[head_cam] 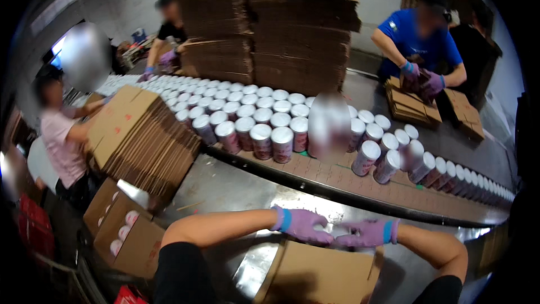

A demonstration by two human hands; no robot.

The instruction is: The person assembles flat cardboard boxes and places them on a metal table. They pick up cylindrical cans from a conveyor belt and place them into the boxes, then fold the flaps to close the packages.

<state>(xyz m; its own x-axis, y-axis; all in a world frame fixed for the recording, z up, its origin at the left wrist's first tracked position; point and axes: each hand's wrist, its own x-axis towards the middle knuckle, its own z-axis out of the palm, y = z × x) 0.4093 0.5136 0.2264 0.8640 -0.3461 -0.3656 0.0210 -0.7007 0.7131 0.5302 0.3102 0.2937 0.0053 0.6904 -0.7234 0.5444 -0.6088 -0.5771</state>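
Observation:
Both my hands wear purple gloves with blue cuffs and meet at the far edge of a cardboard box point(325, 272) in front of me. My left hand point(303, 224) has its fingers bent towards the right one. My right hand point(366, 233) reaches in from the other side, its fingertips close to the left hand's. Whether anything is held between them cannot be told. Beyond them, many printed cans point(282, 145) with white lids stand upright in rows on a conveyor belt point(325, 175), narrowing to a line at the right.
A stack of flattened cardboard boxes point(147, 143) leans at the left, near a person in pink. Below it stands an open carton point(130, 240) with cans. Across the belt, a person in blue handles folded cardboard point(411, 103). Tall cardboard stacks point(295, 42) rise behind the belt.

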